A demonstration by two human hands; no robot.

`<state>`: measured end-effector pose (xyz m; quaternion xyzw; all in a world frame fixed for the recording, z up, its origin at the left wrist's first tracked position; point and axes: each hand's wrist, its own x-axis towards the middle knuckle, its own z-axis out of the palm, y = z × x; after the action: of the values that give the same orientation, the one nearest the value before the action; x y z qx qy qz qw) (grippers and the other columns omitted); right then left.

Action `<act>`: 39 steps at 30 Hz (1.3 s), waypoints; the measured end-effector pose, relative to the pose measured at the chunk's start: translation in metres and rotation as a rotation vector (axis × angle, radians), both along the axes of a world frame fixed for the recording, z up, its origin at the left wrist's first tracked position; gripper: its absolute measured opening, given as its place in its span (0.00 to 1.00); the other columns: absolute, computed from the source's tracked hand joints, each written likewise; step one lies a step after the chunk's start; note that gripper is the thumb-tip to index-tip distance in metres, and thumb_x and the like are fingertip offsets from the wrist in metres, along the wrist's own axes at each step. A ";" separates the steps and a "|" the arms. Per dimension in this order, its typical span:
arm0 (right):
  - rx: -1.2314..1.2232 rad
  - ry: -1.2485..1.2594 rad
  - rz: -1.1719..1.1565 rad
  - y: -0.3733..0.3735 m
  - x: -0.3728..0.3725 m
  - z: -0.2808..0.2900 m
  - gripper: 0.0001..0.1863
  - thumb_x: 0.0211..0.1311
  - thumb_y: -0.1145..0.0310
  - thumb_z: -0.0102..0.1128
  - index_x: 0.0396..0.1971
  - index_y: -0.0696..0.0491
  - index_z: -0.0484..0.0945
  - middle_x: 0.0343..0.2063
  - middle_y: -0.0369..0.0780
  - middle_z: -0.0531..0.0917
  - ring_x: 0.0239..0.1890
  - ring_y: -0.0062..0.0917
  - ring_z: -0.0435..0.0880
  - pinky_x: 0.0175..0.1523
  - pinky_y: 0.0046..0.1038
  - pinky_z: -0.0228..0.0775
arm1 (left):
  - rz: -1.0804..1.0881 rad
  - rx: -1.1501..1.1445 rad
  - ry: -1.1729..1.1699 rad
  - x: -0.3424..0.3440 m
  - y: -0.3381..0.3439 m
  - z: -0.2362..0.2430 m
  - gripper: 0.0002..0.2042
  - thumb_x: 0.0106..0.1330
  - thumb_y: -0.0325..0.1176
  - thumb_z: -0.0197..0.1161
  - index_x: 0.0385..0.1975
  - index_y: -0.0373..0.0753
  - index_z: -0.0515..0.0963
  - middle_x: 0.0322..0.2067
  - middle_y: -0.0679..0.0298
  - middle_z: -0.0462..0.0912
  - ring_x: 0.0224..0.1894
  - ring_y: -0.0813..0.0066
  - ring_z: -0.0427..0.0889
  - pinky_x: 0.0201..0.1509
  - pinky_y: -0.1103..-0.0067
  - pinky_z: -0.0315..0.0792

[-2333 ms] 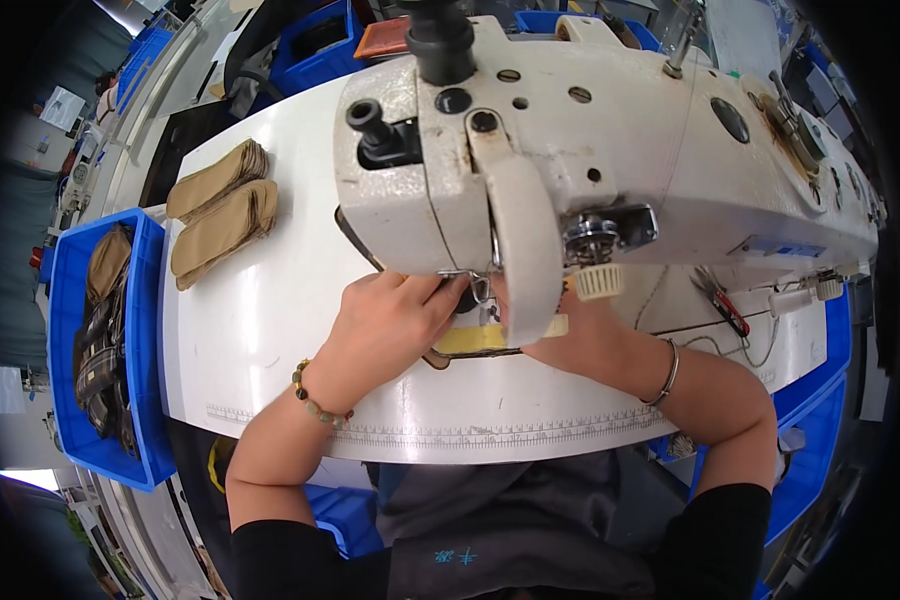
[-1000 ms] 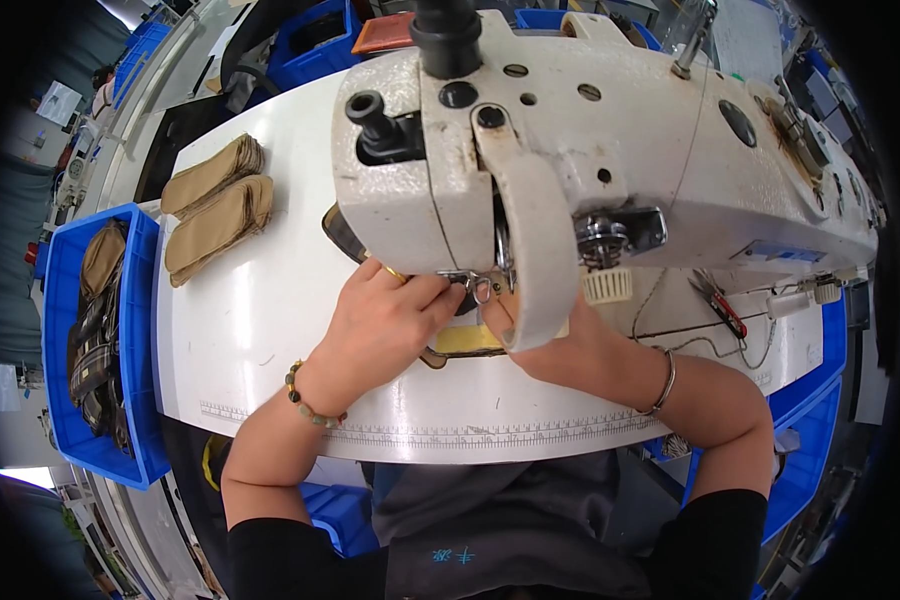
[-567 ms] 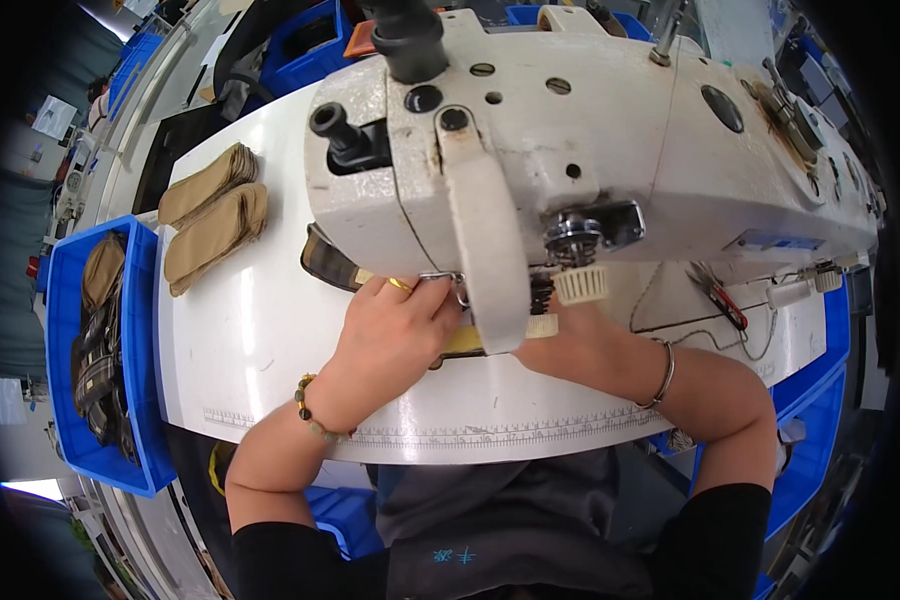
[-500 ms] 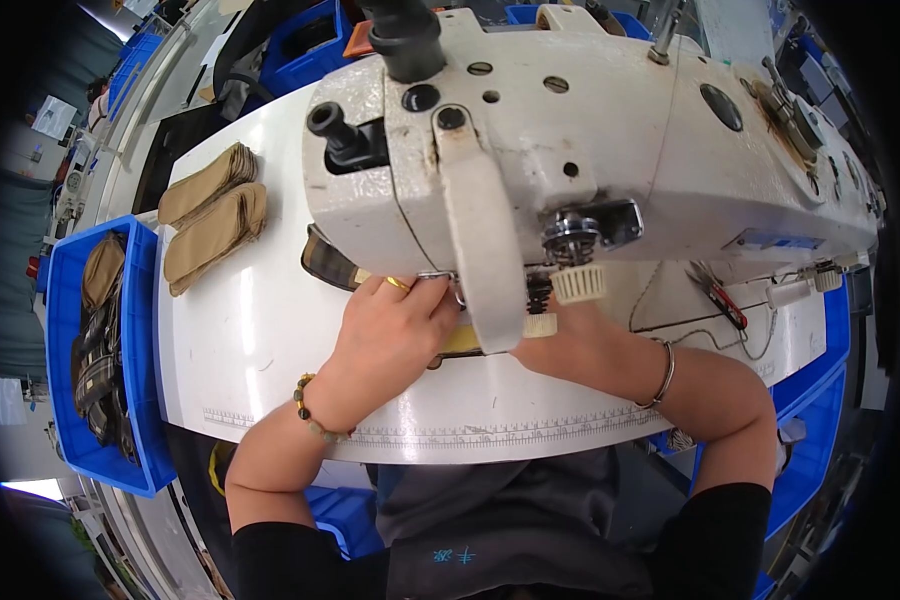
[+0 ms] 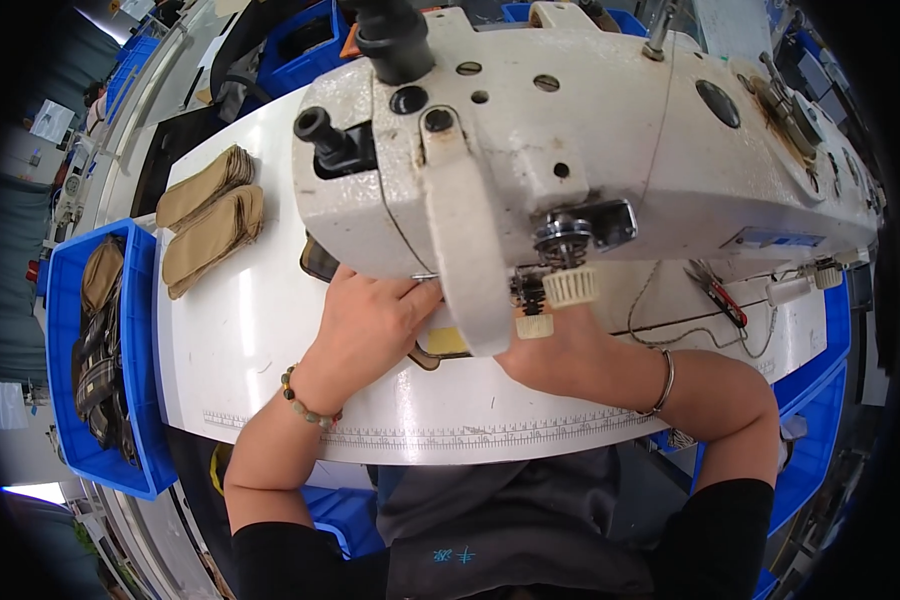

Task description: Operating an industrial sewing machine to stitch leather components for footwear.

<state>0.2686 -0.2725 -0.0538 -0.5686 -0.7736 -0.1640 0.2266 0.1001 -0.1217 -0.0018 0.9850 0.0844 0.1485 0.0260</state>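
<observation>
The white sewing machine [image 5: 610, 120] spans the upper middle of the table, above both hands. My left hand [image 5: 370, 320], fingers bent and close together, holds a dark plaid fabric piece [image 5: 318, 260] beside the needle area; its fingertips are partly hidden. My right hand [image 5: 555, 345] lies right of the needle area, its fingers hidden behind the machine's white lever [image 5: 465, 250] and knobs. Between the hands shows a yellow strip [image 5: 448, 340] on the work. Two stacks of tan cloth pieces [image 5: 210, 240] rest on the table [image 5: 250, 380] to the left.
A blue bin [image 5: 145, 350] of plaid and tan pieces stands at the table's left. At right lie red-handled snips [image 5: 720, 298] and a cord [image 5: 690, 338]. More blue bins [image 5: 820, 450] sit below the right edge and behind [image 5: 300, 55]. A measuring scale runs along the front edge.
The machine appears shifted left in the picture. My left hand and the plaid piece sit slightly further left than half a second ago. My right hand has shifted slightly left too.
</observation>
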 end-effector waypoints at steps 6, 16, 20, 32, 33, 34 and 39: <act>-0.019 0.075 -0.022 0.002 0.004 0.009 0.07 0.40 0.68 0.64 0.23 0.52 0.82 0.17 0.37 0.76 0.19 0.30 0.78 0.24 0.33 0.69 | -0.096 0.075 -0.081 0.000 -0.002 0.003 0.11 0.52 0.27 0.67 0.37 0.45 0.86 0.34 0.68 0.86 0.34 0.69 0.85 0.33 0.72 0.75; -0.024 0.101 0.014 0.002 0.006 -0.004 0.05 0.40 0.69 0.63 0.22 0.50 0.81 0.18 0.37 0.75 0.20 0.31 0.79 0.24 0.35 0.69 | -0.085 0.143 -0.035 0.001 -0.012 0.003 0.13 0.46 0.31 0.63 0.32 0.46 0.87 0.42 0.75 0.82 0.46 0.73 0.78 0.56 0.70 0.68; -0.081 0.043 0.028 0.001 0.006 0.008 0.04 0.34 0.67 0.63 0.11 0.49 0.77 0.17 0.37 0.75 0.20 0.29 0.79 0.23 0.33 0.68 | -0.069 0.179 0.000 0.004 -0.019 0.009 0.13 0.51 0.31 0.64 0.38 0.45 0.87 0.39 0.71 0.83 0.43 0.70 0.83 0.46 0.69 0.71; -0.069 0.121 0.023 -0.001 0.001 0.006 0.05 0.34 0.67 0.63 0.10 0.50 0.77 0.17 0.38 0.76 0.20 0.28 0.79 0.23 0.31 0.66 | 0.060 0.079 -0.007 0.007 -0.008 -0.016 0.16 0.47 0.27 0.65 0.39 0.41 0.84 0.38 0.64 0.84 0.45 0.64 0.82 0.53 0.66 0.70; -0.070 0.121 0.023 -0.001 0.001 0.006 0.05 0.34 0.67 0.63 0.10 0.50 0.77 0.17 0.38 0.76 0.20 0.28 0.79 0.23 0.31 0.66 | 0.047 0.086 -0.018 0.007 -0.007 -0.016 0.15 0.47 0.28 0.65 0.38 0.41 0.84 0.37 0.65 0.84 0.44 0.64 0.82 0.52 0.67 0.70; -0.057 0.129 0.018 -0.001 0.000 0.005 0.05 0.34 0.68 0.63 0.10 0.50 0.77 0.17 0.39 0.75 0.19 0.28 0.79 0.23 0.31 0.66 | 0.035 0.092 -0.029 0.008 -0.007 -0.017 0.14 0.47 0.28 0.65 0.36 0.41 0.84 0.37 0.65 0.84 0.43 0.65 0.82 0.50 0.67 0.70; -0.038 0.022 0.026 -0.001 0.002 0.014 0.04 0.34 0.69 0.63 0.12 0.52 0.77 0.16 0.40 0.75 0.18 0.29 0.79 0.21 0.31 0.66 | 0.052 0.150 -0.031 0.008 -0.011 0.001 0.13 0.45 0.27 0.63 0.33 0.44 0.85 0.33 0.71 0.82 0.36 0.69 0.81 0.41 0.71 0.73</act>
<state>0.2706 -0.2730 -0.0396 -0.5645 -0.7813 -0.1400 0.2265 0.1081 -0.1326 -0.0011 0.9792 0.0980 0.1705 -0.0502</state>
